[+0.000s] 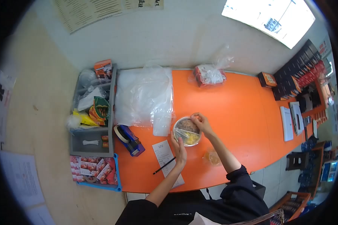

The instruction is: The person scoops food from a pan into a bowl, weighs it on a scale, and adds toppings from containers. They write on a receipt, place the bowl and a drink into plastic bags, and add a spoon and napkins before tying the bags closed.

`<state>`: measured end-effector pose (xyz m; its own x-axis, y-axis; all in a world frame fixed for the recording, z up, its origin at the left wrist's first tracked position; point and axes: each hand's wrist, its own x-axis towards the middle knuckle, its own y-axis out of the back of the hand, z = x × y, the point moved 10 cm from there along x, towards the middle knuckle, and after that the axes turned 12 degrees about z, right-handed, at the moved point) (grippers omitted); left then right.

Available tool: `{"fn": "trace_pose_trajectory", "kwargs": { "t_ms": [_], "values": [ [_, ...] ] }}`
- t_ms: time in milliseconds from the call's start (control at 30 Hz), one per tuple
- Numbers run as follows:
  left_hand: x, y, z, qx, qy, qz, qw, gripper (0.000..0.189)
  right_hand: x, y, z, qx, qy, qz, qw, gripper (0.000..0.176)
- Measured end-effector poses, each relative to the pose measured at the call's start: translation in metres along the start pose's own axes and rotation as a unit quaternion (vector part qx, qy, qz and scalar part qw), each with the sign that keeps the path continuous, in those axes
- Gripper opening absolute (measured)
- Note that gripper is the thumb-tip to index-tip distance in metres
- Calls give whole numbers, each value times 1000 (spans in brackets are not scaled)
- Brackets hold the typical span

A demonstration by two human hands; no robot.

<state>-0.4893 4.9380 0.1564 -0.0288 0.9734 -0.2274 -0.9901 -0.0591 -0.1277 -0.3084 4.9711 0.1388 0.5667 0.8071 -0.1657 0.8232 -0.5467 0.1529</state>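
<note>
A round food bowl [187, 131] stands on the orange table between my hands. It is divided, with brown food in the upper part and yellow food in the lower part; a shiny clear cover seems to lie over it. My left hand [179, 150] rests along the bowl's lower left side, steadying it. At the upper right rim, the fingers of my right hand [201, 123] are pinched together on the bowl's edge. Below my left hand lie a printed receipt [162, 153] and a black pen [164, 165]. A small clear bag with yellowish contents [213, 157] sits under my right forearm.
Clear plastic bags [142, 97] lie flat at the left, near a blue tape dispenser [129, 141]. A grey organizer [92, 145] and a blue-edged crate of packets [95, 170] line the left edge. Farther back sits a wrapped red package [209, 75]; stacked boxes [298, 69] stand right.
</note>
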Motion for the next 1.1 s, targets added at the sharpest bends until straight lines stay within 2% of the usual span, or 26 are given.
{"fn": "trace_pose_trajectory", "kwargs": {
  "t_ms": [33, 133, 233, 267, 333, 367, 433, 467, 567, 633, 667, 733, 767, 833, 867, 933, 1033, 1100],
  "values": [
    [5, -5, -3, 1, -6, 22, 1000, 57, 1, -7, -2, 12, 15, -10, 1000, 28],
    [8, -1, -2, 44, -37, 110, 992, 51, 3, -5, 3, -167, 38, -24, 985, 34],
    [20, 7, 6, 63, -76, 213, 972, 43, -4, 7, -3, -250, 131, 83, 956, 41],
    [22, 9, 5, 61, -88, 247, 963, 41, -7, 9, 2, -268, 102, 76, 955, 44],
    [31, 11, 7, 72, -110, 251, 959, 36, -9, 18, 2, -308, 49, 64, 948, 50],
    [35, 15, 9, 78, -120, 254, 957, 33, -8, 19, -5, -360, 64, 45, 930, 52],
    [50, 10, 7, 86, -114, 203, 969, 31, 9, 19, -18, -458, 98, 8, 883, 55],
    [53, 9, 3, 99, -109, 175, 974, 30, 11, 11, -18, -431, 73, -17, 899, 57],
    [66, 6, -14, 152, -18, 115, 981, 27, 19, -19, -10, -354, 2, -68, 933, 61],
    [66, 3, -2, 227, -86, 112, 964, 39, 13, -13, 5, -348, -40, -92, 932, 61],
    [68, 1, 9, 267, -129, 102, 950, 46, 12, -12, 5, -297, -25, -77, 951, 60],
    [51, -25, 45, 351, -310, 8, 883, 69, 15, -11, 6, -188, 10, -45, 981, 59],
    [36, -37, 58, 387, -394, -39, 833, 81, 17, -8, 11, -207, 10, -31, 978, 57],
    [18, -51, 56, 439, -384, -137, 801, 100, 23, -1, 19, -247, 9, -4, 969, 52],
    [11, -58, 51, 463, -372, -188, 782, 110, 23, -1, 3, -251, 19, 9, 968, 48],
    [8, -55, 44, 467, -344, -191, 792, 115, 6, 7, -12, -267, 18, 24, 963, 42],
    [20, -55, 43, 448, -329, -181, 811, 116, -14, -5, -32, -279, 238, -57, 929, 35],
    [20, -55, 41, 443, -318, -176, 819, 115, -18, -7, -37, -282, 215, -70, 932, 33]
  ]
}}
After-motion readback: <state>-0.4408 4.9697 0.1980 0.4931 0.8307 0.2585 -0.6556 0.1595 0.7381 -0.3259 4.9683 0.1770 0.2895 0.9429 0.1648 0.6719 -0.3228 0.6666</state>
